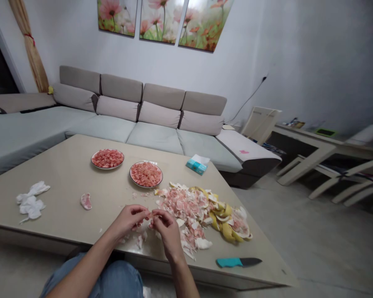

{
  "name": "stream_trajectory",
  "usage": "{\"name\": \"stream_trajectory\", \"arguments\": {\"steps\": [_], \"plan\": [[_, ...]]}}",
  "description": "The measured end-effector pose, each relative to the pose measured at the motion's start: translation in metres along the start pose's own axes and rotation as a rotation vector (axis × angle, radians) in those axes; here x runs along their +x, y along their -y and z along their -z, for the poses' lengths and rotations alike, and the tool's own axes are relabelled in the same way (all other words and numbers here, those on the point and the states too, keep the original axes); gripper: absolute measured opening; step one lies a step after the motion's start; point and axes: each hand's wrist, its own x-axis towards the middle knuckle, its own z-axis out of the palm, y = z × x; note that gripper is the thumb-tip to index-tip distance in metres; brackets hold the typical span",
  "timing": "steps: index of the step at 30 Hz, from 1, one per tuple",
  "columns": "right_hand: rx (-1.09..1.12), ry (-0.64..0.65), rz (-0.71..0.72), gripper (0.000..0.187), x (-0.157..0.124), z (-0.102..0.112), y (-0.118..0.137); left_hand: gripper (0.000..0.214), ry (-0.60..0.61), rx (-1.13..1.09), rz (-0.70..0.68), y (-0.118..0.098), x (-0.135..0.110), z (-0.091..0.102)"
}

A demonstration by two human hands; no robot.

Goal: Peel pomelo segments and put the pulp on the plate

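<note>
My left hand (129, 218) and my right hand (167, 228) meet fingertip to fingertip above the table's near edge. Both are closed in a pinch around a small piece of pomelo (151, 215), mostly covered by the fingers. White and pink scraps lie beneath them. Just right of my hands spreads a heap of pomelo membrane (186, 203), with yellow pomelo peel (225, 219) on its far right side. Beyond my hands stand a plate of pink pulp (146, 174) and a second pulp plate (107, 158). One pomelo segment (86, 201) lies to the left.
A knife (238, 262) with a teal handle lies near the table's front right edge. Crumpled tissues (33, 200) sit at the left, and a tissue box (198, 164) stands at the back right. A sofa (155, 134) runs behind the table (65, 178).
</note>
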Motion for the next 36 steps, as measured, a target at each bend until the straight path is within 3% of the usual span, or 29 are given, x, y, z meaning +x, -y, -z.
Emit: {"name": "stream_trajectory", "arguments": {"steps": [4, 7, 21, 36], "plan": [[0.005, 0.024, -0.007, 0.036, -0.001, -0.002, 0.004, 0.041, -0.008, -0.015, -0.020, -0.001, 0.000, 0.000], [0.004, 0.035, -0.013, 0.031, 0.000, -0.002, 0.007, 0.040, -0.009, -0.010, -0.027, 0.001, 0.002, 0.000], [0.130, -0.029, -0.049, 0.035, 0.000, 0.002, -0.004, 0.033, 0.017, -0.109, -0.001, -0.001, 0.000, -0.004], [0.423, -0.007, -0.172, 0.031, 0.009, 0.008, 0.004, 0.034, 0.030, -0.287, 0.052, -0.003, -0.003, -0.002]]}}
